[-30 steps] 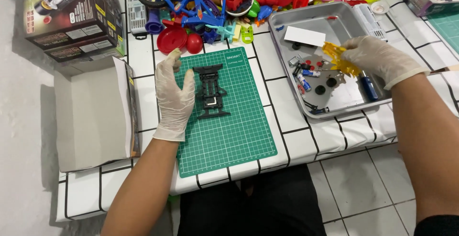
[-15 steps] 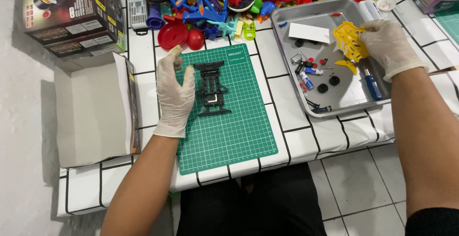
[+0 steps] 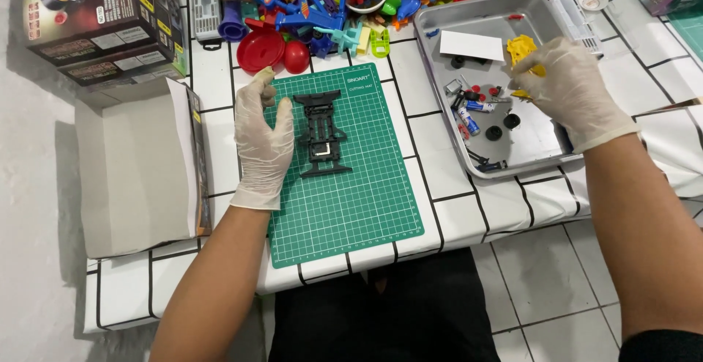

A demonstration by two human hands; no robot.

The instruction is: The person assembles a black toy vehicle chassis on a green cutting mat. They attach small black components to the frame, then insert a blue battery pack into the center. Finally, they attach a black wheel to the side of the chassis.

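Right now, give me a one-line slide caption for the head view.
Gloved left hand steadies a black chassis on a green cutting mat; right hand holds a yellow part over a metal tray.

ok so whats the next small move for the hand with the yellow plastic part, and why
Probably carry the yellow plastic part from over the metal tray to the black plastic chassis: the right hand grips it, while the left hand steadies that chassis on the green cutting mat.

The right hand [image 3: 567, 87] covers most of the yellow plastic part [image 3: 521, 48]; its full shape cannot be told. Small parts in the metal tray [image 3: 469, 21] are too small to identify. The toy pile [image 3: 344, 3] and printed box [image 3: 95, 21] are cut by the top edge; the left hand [image 3: 262, 142] hides the black chassis [image 3: 321, 133] side
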